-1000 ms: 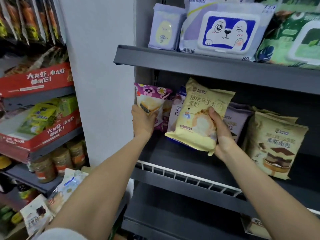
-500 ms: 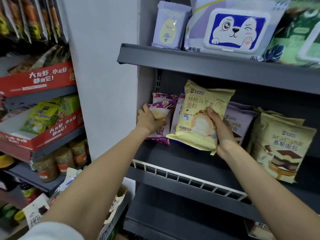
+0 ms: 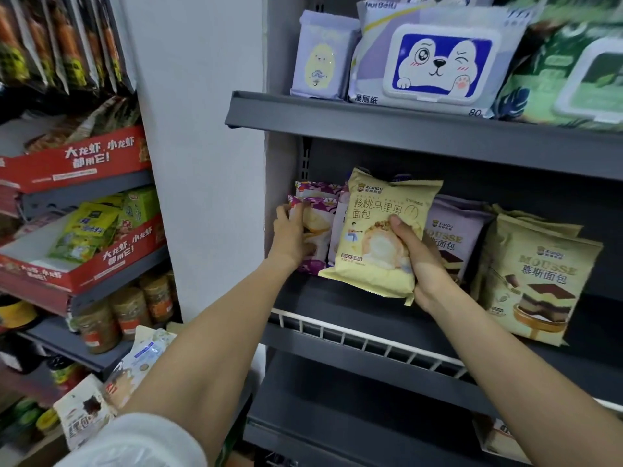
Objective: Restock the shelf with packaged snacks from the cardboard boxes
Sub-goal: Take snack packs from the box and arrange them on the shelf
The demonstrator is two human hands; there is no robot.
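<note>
Bare shelf (image 3: 354,305) front; packets (image 3: 532,274) crowd the back.

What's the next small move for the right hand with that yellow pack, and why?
Probably set the yellow bread pack upright on the shelf, in front of the pale pack behind it. The right hand holds it tilted, its bottom edge off the shelf, while the left hand steadies the purple floral packs beside that spot.
</note>
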